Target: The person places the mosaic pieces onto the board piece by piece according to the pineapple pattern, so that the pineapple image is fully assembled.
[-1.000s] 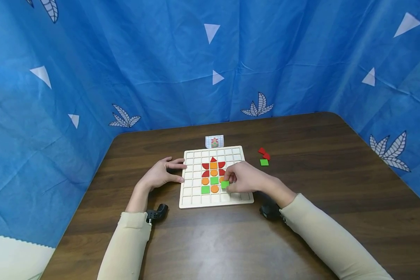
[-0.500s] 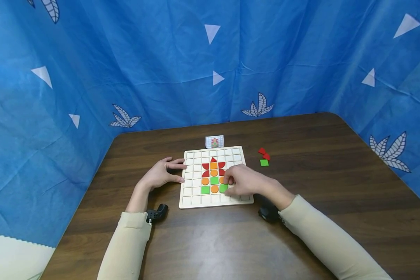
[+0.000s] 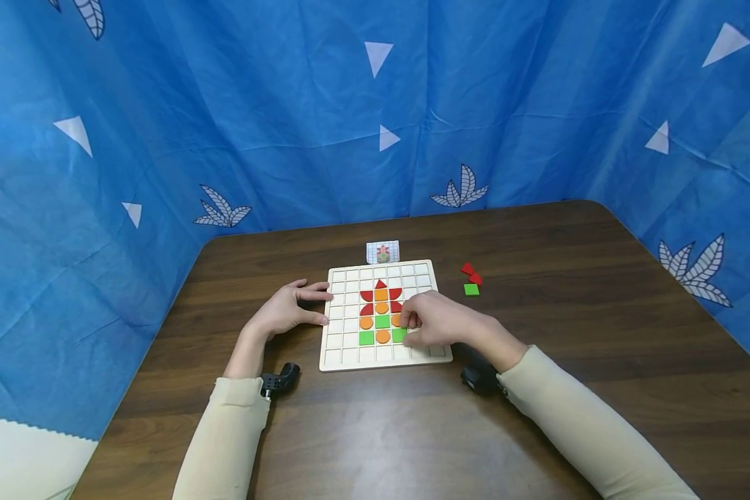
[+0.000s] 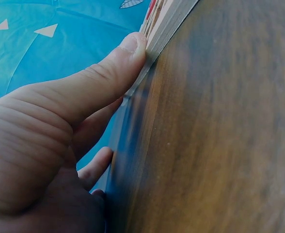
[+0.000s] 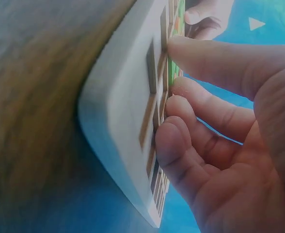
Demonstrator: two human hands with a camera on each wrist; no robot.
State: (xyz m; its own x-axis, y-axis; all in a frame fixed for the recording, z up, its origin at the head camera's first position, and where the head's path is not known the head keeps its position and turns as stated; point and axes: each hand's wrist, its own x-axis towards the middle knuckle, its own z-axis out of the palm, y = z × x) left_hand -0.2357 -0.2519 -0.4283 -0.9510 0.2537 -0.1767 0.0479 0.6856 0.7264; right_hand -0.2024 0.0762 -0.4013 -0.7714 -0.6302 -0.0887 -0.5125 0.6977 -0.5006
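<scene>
A white gridded board lies on the table in the head view. Red, orange and green tiles sit in its cells, among them an orange square and an orange circle. At the lower right of this pattern a green square tile lies in a cell, partly covered by my right hand, whose thumb and curled fingers hold it at its edges. My left hand touches the board's left edge with thumb and fingers extended. Its thumb presses the board's side in the left wrist view.
Right of the board lie red pieces and another green square tile. A small printed card with a coloured pattern is behind the board. Blue cloth hangs around the wooden table.
My right hand has brought the green square tile down from a tilted position into the board's cell, and its thumb has shifted slightly. The left hand has stayed at the board's edge.
</scene>
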